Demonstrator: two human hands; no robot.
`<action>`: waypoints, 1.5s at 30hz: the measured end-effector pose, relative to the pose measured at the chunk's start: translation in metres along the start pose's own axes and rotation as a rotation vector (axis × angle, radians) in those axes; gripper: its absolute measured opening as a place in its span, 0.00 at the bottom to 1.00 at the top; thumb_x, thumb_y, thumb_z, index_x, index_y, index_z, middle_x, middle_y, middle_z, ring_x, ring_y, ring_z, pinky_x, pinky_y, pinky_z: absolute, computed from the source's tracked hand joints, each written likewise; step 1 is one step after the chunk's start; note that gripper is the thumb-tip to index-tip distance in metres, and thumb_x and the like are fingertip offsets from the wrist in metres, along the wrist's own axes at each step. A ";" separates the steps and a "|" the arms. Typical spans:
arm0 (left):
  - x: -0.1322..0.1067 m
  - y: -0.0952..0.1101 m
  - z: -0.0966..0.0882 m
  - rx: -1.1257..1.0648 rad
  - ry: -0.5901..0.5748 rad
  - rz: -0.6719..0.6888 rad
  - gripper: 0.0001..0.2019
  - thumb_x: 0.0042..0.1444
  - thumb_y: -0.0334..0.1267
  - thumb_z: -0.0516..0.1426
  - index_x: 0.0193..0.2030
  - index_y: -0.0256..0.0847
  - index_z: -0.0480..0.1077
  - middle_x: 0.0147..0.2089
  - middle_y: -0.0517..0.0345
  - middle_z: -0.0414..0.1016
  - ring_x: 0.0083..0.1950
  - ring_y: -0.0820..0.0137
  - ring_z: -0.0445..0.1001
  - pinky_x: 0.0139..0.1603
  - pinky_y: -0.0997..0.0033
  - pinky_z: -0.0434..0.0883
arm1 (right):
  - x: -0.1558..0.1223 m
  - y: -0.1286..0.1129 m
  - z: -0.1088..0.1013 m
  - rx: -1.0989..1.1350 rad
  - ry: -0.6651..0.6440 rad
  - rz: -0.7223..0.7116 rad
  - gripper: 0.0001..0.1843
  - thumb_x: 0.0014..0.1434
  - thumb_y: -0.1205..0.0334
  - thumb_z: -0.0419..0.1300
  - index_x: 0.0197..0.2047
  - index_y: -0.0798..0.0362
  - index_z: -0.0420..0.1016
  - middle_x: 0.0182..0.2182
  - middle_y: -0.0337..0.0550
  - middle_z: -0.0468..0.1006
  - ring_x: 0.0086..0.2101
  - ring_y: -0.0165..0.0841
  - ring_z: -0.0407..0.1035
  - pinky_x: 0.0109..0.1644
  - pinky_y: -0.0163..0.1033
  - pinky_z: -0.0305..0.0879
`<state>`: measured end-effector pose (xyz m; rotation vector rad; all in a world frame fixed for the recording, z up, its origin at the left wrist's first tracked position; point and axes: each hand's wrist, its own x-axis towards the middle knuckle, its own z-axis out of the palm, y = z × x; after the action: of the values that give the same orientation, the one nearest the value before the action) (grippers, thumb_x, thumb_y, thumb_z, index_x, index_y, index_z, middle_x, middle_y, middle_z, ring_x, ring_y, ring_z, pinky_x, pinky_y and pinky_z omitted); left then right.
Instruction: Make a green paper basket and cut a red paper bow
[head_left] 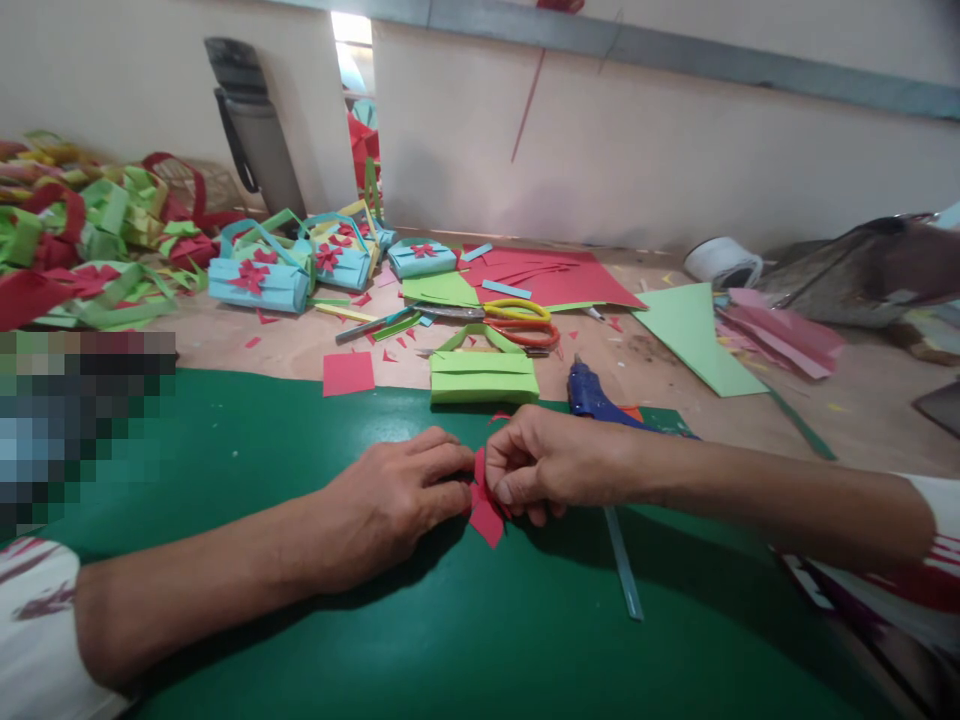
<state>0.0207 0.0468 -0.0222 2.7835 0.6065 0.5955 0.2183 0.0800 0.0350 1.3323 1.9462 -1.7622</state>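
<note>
Between my hands, low over the green mat (315, 620), is a red paper flower (487, 522), partly covered by fingers. My left hand (397, 490) is closed, thumb and fingertips pressed against the flower's left edge. From the other side my right hand (536, 465) pinches its right part. Just beyond them lies a small lime-green paper handbag (484, 378) with a folded flap and a strip handle. A blue glue gun (592, 392) rests behind my right wrist, and a clear glue stick (624, 570) shows below my forearm.
Scissors (517, 315) with yellow and orange handles lie behind the green bag. Farther back are blue paper bags (259, 285) with red flowers, red paper sheets (570, 275) and a dark bottle (251, 130). A red square (348, 373) sits near the mat's back edge.
</note>
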 end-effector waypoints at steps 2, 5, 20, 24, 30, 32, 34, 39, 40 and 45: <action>-0.001 0.000 0.001 -0.005 0.001 -0.004 0.10 0.61 0.27 0.47 0.40 0.38 0.69 0.46 0.50 0.71 0.45 0.66 0.66 0.40 0.68 0.67 | 0.000 0.001 0.001 -0.007 0.000 -0.019 0.06 0.47 0.73 0.52 0.23 0.56 0.65 0.16 0.32 0.67 0.18 0.22 0.62 0.20 0.26 0.57; -0.001 0.001 0.001 -0.013 -0.010 -0.007 0.10 0.61 0.27 0.46 0.40 0.38 0.69 0.45 0.50 0.70 0.45 0.65 0.66 0.40 0.68 0.67 | 0.000 0.003 -0.001 0.007 -0.013 -0.033 0.05 0.47 0.73 0.52 0.25 0.56 0.66 0.19 0.32 0.68 0.18 0.22 0.63 0.19 0.25 0.56; -0.001 -0.001 0.002 -0.014 -0.001 -0.006 0.10 0.61 0.27 0.46 0.39 0.37 0.69 0.44 0.50 0.71 0.45 0.66 0.66 0.39 0.68 0.66 | 0.004 0.019 -0.017 0.058 -0.163 -0.180 0.07 0.46 0.73 0.58 0.30 0.59 0.75 0.21 0.34 0.70 0.20 0.22 0.63 0.25 0.28 0.61; -0.001 0.001 0.001 -0.017 -0.001 -0.004 0.11 0.61 0.27 0.46 0.40 0.38 0.69 0.44 0.50 0.71 0.45 0.66 0.66 0.39 0.68 0.67 | 0.001 0.015 -0.017 0.015 -0.175 -0.217 0.09 0.48 0.76 0.55 0.31 0.60 0.75 0.23 0.35 0.70 0.21 0.21 0.63 0.26 0.27 0.61; -0.001 0.000 0.001 -0.010 0.014 0.002 0.11 0.61 0.27 0.47 0.40 0.38 0.69 0.44 0.51 0.71 0.45 0.66 0.66 0.39 0.69 0.67 | 0.001 0.016 -0.018 0.034 -0.161 -0.205 0.11 0.55 0.72 0.51 0.37 0.59 0.75 0.25 0.38 0.73 0.22 0.22 0.67 0.24 0.25 0.61; -0.001 -0.001 0.002 -0.006 0.020 0.000 0.11 0.61 0.27 0.47 0.40 0.38 0.69 0.44 0.51 0.71 0.45 0.66 0.66 0.39 0.69 0.67 | 0.002 0.018 -0.017 0.056 -0.172 -0.206 0.10 0.53 0.73 0.53 0.36 0.59 0.75 0.25 0.38 0.74 0.22 0.21 0.67 0.24 0.25 0.61; -0.001 -0.001 0.002 -0.007 0.020 -0.001 0.11 0.61 0.27 0.47 0.40 0.38 0.70 0.45 0.51 0.71 0.45 0.66 0.66 0.39 0.69 0.67 | 0.004 0.019 -0.017 0.095 -0.183 -0.205 0.08 0.50 0.73 0.56 0.34 0.59 0.75 0.25 0.37 0.74 0.22 0.21 0.67 0.25 0.25 0.62; -0.001 0.000 0.002 -0.005 0.007 -0.013 0.12 0.61 0.27 0.46 0.40 0.38 0.70 0.44 0.51 0.71 0.45 0.66 0.67 0.39 0.69 0.67 | 0.006 0.019 -0.016 0.150 -0.156 -0.159 0.04 0.45 0.71 0.61 0.29 0.59 0.74 0.20 0.34 0.72 0.19 0.21 0.65 0.24 0.27 0.62; -0.001 0.000 0.002 -0.004 0.007 -0.013 0.12 0.62 0.27 0.46 0.40 0.39 0.70 0.44 0.51 0.71 0.45 0.67 0.67 0.39 0.69 0.67 | 0.006 0.019 -0.015 0.150 -0.150 -0.155 0.04 0.45 0.71 0.61 0.28 0.59 0.74 0.20 0.34 0.72 0.18 0.21 0.64 0.24 0.26 0.62; 0.000 0.000 0.002 0.004 0.016 -0.005 0.12 0.61 0.27 0.46 0.40 0.39 0.70 0.44 0.50 0.71 0.45 0.66 0.67 0.39 0.69 0.67 | 0.007 0.018 -0.014 0.156 -0.125 -0.135 0.03 0.44 0.70 0.62 0.27 0.59 0.74 0.20 0.33 0.72 0.18 0.20 0.64 0.22 0.26 0.60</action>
<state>0.0213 0.0461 -0.0239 2.7823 0.6188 0.6167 0.2329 0.0931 0.0213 1.1269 1.9053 -2.0452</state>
